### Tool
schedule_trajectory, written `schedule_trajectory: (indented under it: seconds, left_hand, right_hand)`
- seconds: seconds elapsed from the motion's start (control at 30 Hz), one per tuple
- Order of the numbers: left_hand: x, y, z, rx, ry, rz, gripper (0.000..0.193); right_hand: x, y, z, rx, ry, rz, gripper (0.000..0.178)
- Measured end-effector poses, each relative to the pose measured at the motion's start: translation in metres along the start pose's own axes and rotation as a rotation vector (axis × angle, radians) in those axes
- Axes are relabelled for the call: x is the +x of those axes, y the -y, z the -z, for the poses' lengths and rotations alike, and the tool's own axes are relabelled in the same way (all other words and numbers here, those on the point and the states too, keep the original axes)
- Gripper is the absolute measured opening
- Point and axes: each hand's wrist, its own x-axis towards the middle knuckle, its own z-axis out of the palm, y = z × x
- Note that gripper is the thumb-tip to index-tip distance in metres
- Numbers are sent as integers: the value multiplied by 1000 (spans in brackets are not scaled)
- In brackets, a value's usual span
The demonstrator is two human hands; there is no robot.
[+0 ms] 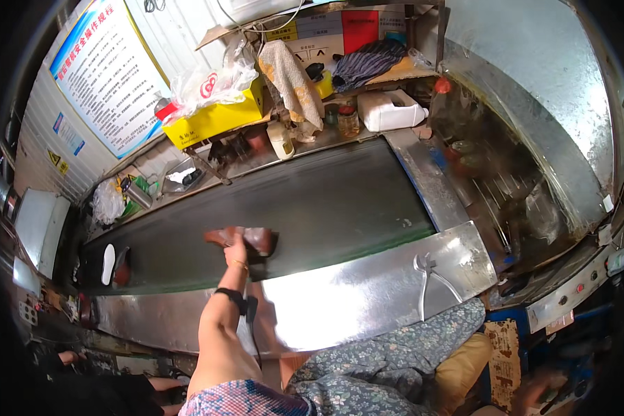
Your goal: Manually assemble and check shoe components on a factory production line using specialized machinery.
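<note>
Over the dark conveyor belt (326,208), my left hand (236,251) is closed on a brown leather shoe (259,240), which is smeared by motion. My left arm reaches forward across the metal ledge (340,305) at the belt's near side. At the lower right edge, a blurred hand (539,390) appears to be my right one; its fingers are too smeared to read. A pair of metal pincers (424,281) lies on the ledge, handles apart. Toward the belt's left end, a white shoe sole (109,264) rests beside a dark brown shoe piece (123,267).
Behind the belt stand a yellow box (218,118) with plastic bags, a cream bottle (280,141), a glass jar (348,121) and a white jug (392,111). A cloth (291,83) hangs from the shelf. Another person's arm (166,383) shows at lower left.
</note>
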Motion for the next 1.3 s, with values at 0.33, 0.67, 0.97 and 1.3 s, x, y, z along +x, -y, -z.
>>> schedule_trajectory:
  seconds: [0.33, 0.67, 0.97, 1.3]
  left_hand:
    - [-47, -14, -25, 370, 298, -544, 69]
    - [-283, -17, 35, -1236, 1913, 361, 74]
    - [-435, -57, 29, -586, 2034, -597, 84]
    - [-492, -90, -41, -293, 2297, -896, 83]
  right_hand:
    - [-49, 286, -44, -18, 285, -46, 25]
    - [55, 500, -49, 934, 502, 145, 57]
    - [14, 532, 85, 1020, 195, 123, 66]
    - [-1, 487, 0, 743, 516, 90, 43]
